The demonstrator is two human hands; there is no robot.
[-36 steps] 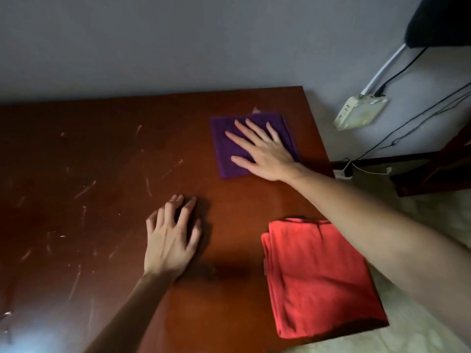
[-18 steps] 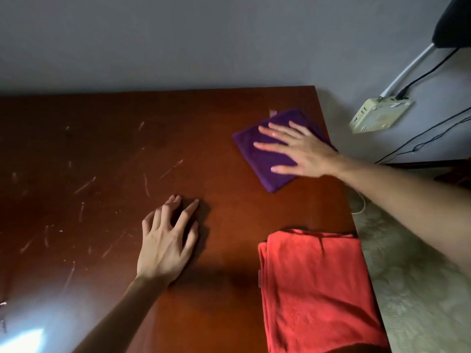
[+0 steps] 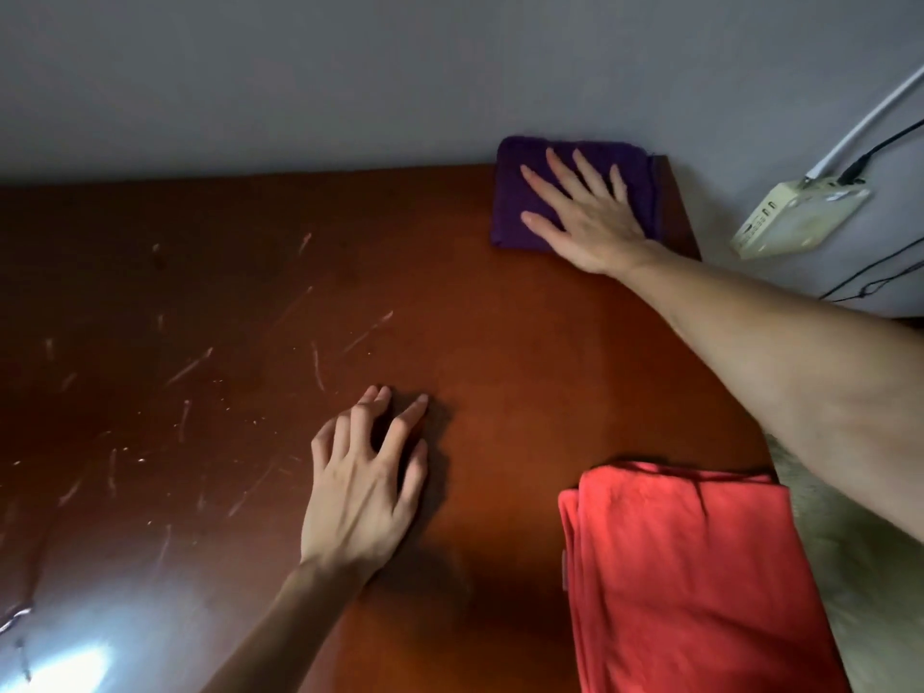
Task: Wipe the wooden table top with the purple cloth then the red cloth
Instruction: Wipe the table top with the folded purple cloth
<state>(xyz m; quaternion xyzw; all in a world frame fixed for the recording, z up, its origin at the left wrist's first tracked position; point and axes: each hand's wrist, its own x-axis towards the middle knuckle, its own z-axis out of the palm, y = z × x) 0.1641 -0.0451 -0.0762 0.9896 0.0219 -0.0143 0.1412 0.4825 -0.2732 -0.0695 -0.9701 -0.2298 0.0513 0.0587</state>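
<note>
Fingers (image 3: 560, 177) of the right hand (image 3: 587, 217) lie straight and spread apart, pressed flat on the purple cloth (image 3: 515, 192), with the arm stretched forward across the bench (image 3: 500, 342). That cloth is a soft, nappy square folded thick, sitting at the far right corner of the bench, its far edge against the grey wall (image 3: 350, 67). On the left hand (image 3: 360, 487), the fingers are slightly bent and a little apart, tips touching bare wood near the middle of the bench, holding nothing. Smooth and reddish brown, the bench top has a dull shine and many pale scratches and specks over its left half. Nearer, by the right edge, the red cloth (image 3: 700, 582) lies folded in layers, a larger rectangle of soft fabric, well apart from both hands. A cream plastic power strip (image 3: 795, 217) hangs by the wall at right; no writing on it can be read.
</note>
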